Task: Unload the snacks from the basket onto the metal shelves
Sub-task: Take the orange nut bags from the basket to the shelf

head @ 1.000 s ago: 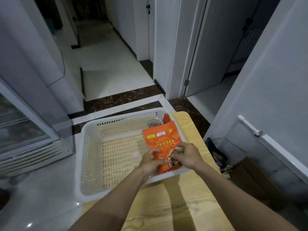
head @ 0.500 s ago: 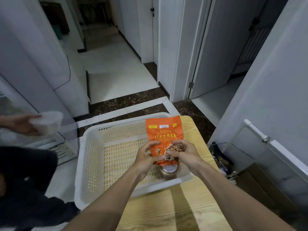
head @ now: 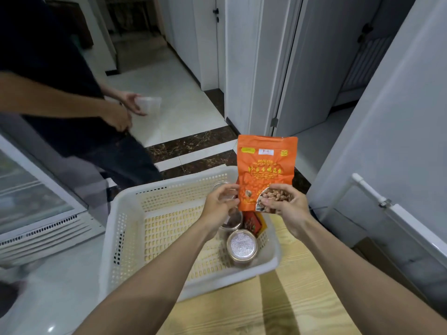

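While I watch through the head camera, the orange bag [head: 266,170] stands upright in the air above the far right corner of the basket [head: 113,238], lifted clear of it. It is a flat pouch with a sealed top edge, yellow lettering across the middle, a small white label near the top, and a picture of brown roasted nuts at the bottom. My operator's right hand [head: 287,206] grips its lower right corner, thumb and fingers curled round it. The left hand [head: 217,209] sits at the lower left edge with fingers curled; I cannot tell whether it pinches the bag or only touches it.

I count one orange bag and one white slotted basket, which rests on the wooden desk [head: 278,310]. Inside the basket I see three round jars: one with a silver lid [head: 242,246] near the front wall, one half hidden under the left hand [head: 233,222], and a clear one [head: 220,184] at the far wall. One red packet [head: 252,223] lies beside the silver lid.

One other person [head: 60,81] stands at the left, holding one clear cup [head: 148,105].
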The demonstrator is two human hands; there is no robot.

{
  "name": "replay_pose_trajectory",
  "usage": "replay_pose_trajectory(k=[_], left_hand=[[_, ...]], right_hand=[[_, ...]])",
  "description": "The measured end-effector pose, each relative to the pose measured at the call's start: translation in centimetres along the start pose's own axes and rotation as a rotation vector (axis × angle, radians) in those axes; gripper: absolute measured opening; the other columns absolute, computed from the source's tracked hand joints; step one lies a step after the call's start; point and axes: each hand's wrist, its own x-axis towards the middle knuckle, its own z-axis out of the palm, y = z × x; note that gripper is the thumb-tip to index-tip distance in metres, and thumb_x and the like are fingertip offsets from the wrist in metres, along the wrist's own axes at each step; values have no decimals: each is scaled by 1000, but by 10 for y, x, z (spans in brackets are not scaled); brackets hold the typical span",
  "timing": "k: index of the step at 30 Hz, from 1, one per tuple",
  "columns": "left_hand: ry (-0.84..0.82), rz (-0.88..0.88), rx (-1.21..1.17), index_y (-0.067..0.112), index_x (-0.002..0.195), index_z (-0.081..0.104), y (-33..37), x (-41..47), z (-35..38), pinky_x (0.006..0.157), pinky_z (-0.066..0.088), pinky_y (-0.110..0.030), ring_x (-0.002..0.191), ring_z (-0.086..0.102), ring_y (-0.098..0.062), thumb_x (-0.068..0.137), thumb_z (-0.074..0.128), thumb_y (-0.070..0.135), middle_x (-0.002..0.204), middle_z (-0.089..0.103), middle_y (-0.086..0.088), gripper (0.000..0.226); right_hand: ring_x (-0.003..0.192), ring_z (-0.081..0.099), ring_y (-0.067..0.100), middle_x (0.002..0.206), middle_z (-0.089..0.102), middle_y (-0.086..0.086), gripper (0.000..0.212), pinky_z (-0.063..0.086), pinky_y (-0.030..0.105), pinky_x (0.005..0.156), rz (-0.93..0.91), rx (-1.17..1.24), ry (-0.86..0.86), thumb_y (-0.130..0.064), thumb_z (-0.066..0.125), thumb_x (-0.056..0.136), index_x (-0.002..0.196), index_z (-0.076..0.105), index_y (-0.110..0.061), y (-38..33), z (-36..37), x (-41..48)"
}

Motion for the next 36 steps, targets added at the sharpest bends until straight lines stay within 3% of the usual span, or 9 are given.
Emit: replay_pose_trajectory(k=[5, 9, 11, 15, 20, 25, 28, 31, 36], left_hand=[[-59, -13, 221, 15, 111, 67, -24, 19, -1, 80, 54, -19, 99, 63, -15, 89, 57, -10, 118, 62, -6, 35], [-132, 37, 419, 8, 113, 65, -37, 31, 6, 90, 51, -31, 91, 60, -15, 87, 58, -13, 108, 64, -3, 34], [-172, 79, 498, 6, 108, 65, -41, 36, 12, 83, 51, -37, 79, 57, -14, 87, 62, -7, 101, 66, -10, 25], [-198, 77, 582, 12, 100, 68, -42, 41, 26, 70, 48, -31, 71, 60, -16, 90, 68, 17, 84, 65, -3, 11], [-132, 89, 918, 13, 109, 63, -44, 47, 36, 84, 48, -39, 99, 58, -28, 88, 66, 29, 108, 57, -10, 27], [1, 3, 1127, 8, 111, 61, -35, 43, 43, 73, 49, -40, 99, 62, -39, 87, 58, 18, 117, 58, -16, 27], [27, -83, 1126, 7, 101, 69, -30, 42, 48, 67, 48, -38, 95, 64, -37, 88, 58, 14, 107, 65, -14, 18], [98, -81, 990, 16, 90, 78, -32, 41, 45, 74, 55, -38, 92, 67, -29, 84, 57, 1, 95, 73, -7, 27], [291, -43, 648, 18, 85, 80, -27, 29, 32, 76, 47, -17, 87, 67, -13, 85, 61, -1, 87, 76, 3, 27]], right_hand=[[97, 67, 24, 106, 67, 12, 43, 56, 27, 63, -22, 13, 20, 6, 84, 63, 98, 70, -15, -5, -11, 16], [97, 67, 22, 107, 67, 9, 42, 56, 27, 64, -18, 17, 26, 5, 84, 64, 98, 70, -16, -4, -12, 27], [98, 67, 22, 106, 67, 9, 43, 56, 27, 64, -18, 23, 34, 5, 84, 64, 99, 70, -16, -5, -12, 32], [92, 68, 25, 104, 68, 15, 43, 56, 26, 63, -26, 37, 32, 7, 85, 64, 100, 71, -12, -4, -14, 40], [98, 68, 29, 108, 67, 16, 43, 56, 28, 64, -27, 40, 43, 6, 86, 62, 98, 72, -12, -3, -15, 47], [101, 68, 28, 113, 65, 15, 43, 57, 29, 68, -16, 36, 48, 2, 89, 60, 96, 73, -16, 0, -14, 46], [104, 66, 28, 119, 62, 15, 42, 57, 26, 64, -20, 33, 56, 2, 88, 61, 96, 73, -16, 1, -15, 44], [101, 67, 25, 117, 63, 14, 43, 57, 25, 62, -8, 49, 55, 4, 87, 63, 99, 72, -13, -3, -16, 38], [99, 66, 21, 113, 64, 10, 44, 58, 29, 65, -1, 81, 52, 6, 84, 65, 103, 70, -12, -11, -17, 29]])
